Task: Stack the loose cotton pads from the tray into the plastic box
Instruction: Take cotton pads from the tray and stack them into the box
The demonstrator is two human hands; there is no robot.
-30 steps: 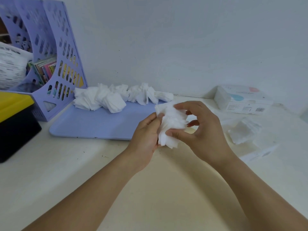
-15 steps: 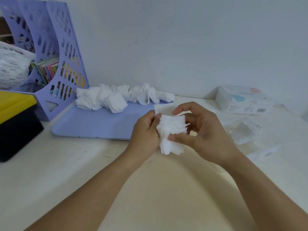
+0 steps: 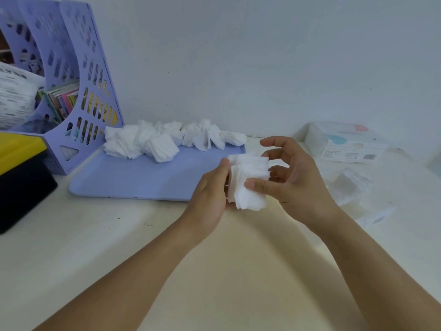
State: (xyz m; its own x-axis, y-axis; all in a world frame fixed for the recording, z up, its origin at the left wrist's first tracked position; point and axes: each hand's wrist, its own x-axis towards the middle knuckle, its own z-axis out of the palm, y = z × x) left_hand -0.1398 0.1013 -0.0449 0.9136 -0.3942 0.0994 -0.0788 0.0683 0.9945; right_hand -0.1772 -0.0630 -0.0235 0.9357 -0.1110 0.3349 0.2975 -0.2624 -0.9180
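Cotton pads (image 3: 248, 185) in an uneven stack are held upright above the table (image 3: 133, 237), between both my hands. My left hand (image 3: 210, 194) grips the stack's left side, fingers curled round it. My right hand (image 3: 293, 177) pinches it, thumb on the near face, upper fingers arched loosely above. More loose pads (image 3: 167, 139) lie along the far edge of the lilac tray (image 3: 143, 177). Plastic box (image 3: 346, 185) sits right of my hands, contents indistinct.

Counts on the desk (image 3: 100, 247)

One tray (image 3: 143, 177), one purple file rack (image 3: 78, 96), one printed box (image 3: 346, 144), two hands; the cotton pads (image 3: 164, 142) are too many to count.
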